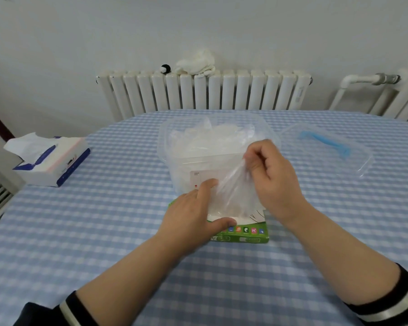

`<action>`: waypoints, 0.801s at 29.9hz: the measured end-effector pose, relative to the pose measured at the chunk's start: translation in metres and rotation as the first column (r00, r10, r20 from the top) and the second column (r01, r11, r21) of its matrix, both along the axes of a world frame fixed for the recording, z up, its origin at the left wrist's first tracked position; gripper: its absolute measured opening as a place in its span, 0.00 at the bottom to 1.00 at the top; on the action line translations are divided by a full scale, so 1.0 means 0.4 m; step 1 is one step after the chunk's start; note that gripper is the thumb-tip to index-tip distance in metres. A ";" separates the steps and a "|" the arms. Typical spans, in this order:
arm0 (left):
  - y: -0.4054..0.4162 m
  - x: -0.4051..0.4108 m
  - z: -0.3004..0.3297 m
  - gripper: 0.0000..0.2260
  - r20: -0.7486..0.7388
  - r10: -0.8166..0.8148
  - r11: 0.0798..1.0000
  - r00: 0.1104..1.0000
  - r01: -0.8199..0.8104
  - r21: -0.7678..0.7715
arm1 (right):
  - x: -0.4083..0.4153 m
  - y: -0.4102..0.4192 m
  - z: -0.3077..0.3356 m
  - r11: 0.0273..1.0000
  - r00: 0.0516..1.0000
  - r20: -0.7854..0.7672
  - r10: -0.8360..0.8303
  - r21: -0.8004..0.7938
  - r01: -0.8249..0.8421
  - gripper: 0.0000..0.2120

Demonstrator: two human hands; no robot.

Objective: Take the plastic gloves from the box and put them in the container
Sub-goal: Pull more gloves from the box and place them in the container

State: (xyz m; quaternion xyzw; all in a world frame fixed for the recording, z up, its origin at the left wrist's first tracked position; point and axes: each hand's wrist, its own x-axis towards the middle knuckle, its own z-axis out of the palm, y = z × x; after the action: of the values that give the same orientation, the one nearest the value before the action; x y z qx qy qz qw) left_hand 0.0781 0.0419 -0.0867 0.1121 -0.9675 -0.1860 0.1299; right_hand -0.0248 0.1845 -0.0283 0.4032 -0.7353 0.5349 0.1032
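A green and white glove box (pixel 245 234) lies flat on the checked tablecloth in front of me. My left hand (pixel 193 215) rests on its left part, fingers spread, thumb along the front edge. My right hand (pixel 271 177) pinches a thin clear plastic glove (pixel 233 191) and holds it stretched up from the box opening. Just behind the box stands a clear plastic container (pixel 170 142) with a heap of plastic gloves (pixel 207 140) inside it.
The container's clear lid with a blue handle (pixel 325 147) lies to the right. A tissue pack (pixel 50 161) sits at the left of the table. A white radiator (pixel 203 92) with a cloth on top runs along the wall behind.
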 end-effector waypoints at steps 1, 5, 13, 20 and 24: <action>-0.002 0.000 -0.001 0.38 0.001 0.002 1.000 1.000 -0.002 0.012 | -0.010 0.006 0.013 0.998 0.999 0.013 -0.039 -0.053 0.039 0.06; -0.004 0.002 0.003 0.37 -0.004 0.002 1.000 1.000 -0.002 0.032 | -0.045 0.033 0.046 0.986 0.990 0.038 -0.138 -0.090 0.141 0.08; -0.002 0.002 0.012 0.40 -0.003 -0.025 1.000 1.000 0.025 0.016 | -0.029 0.050 0.077 0.947 0.986 0.053 -0.158 -0.276 0.166 0.08; 0.039 0.001 0.022 0.44 -0.626 -0.156 0.980 0.764 0.042 -0.192 | -0.048 0.052 0.068 0.953 0.970 0.157 -0.184 -0.211 0.215 0.12; 0.093 -0.016 0.052 0.44 -0.624 -0.336 0.921 0.705 0.106 -0.375 | -0.040 0.043 0.061 0.950 0.960 0.177 -0.219 -0.185 0.251 0.13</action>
State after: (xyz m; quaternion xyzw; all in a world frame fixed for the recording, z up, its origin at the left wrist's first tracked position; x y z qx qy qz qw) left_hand 0.0717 0.0792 -0.0657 -0.1037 -0.8759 -0.0734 0.4654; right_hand -0.0410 0.2016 -0.0037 0.2572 -0.7245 0.6216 0.1502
